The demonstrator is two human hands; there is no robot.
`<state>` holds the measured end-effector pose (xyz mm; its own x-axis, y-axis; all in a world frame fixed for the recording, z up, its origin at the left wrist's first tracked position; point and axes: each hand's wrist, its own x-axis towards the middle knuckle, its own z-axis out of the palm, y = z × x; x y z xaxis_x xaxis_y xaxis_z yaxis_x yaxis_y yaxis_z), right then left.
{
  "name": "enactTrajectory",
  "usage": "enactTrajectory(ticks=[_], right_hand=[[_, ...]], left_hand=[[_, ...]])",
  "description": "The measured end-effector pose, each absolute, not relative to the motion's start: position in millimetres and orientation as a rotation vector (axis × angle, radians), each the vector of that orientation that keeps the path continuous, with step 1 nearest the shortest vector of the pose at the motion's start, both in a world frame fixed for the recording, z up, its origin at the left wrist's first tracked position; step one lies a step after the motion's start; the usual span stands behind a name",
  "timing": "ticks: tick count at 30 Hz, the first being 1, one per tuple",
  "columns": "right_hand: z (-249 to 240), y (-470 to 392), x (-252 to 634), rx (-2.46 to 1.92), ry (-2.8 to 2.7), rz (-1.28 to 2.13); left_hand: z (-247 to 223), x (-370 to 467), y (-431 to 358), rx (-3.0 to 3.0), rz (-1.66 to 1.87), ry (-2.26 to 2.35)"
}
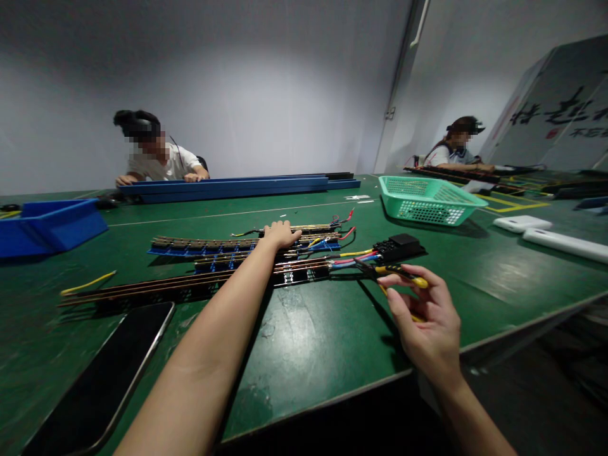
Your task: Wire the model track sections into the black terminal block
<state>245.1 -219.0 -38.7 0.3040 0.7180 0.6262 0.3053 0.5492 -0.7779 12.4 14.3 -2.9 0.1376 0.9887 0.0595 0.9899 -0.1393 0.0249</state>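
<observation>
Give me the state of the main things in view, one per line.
Left hand, palm down over the strips.
Right hand, closed around the pliers.
Pliers, handles spread; whether the jaws touch anything is unclear.
Front black strip, lying lengthwise, wires at its right end.
Phone, face up, screen dark.
Green basket, upright.
Blue bin, upright.
Blue channel, lying lengthwise, a co-worker's hands at it.

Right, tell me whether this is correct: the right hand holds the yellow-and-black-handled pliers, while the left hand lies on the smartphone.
Not quite: the left hand isn't on the smartphone. The head view shows it at the rod-lined strips, farther from the wearer. The right hand does hold the yellow-and-black-handled pliers.
</observation>
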Motion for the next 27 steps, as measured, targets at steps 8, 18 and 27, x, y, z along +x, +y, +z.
enactTrajectory(ticks=[8,18,27], right_hand=[[-36.6,-200.4,241.4,-1.453,-2.047,0.239],[-3.1,-200.6,216.5,-1.827,-2.698,-0.309],[-23.6,-187.5,229.9,-1.366,-1.871,0.466]], left_hand=[[-2.7,13.0,12.5,-2.354,-0.101,-2.046],[-4.2,13.2,14.3,-2.346,-0.098,-2.050],[-4.1,12.3,16.0,-2.353,-0.098,-2.041]])
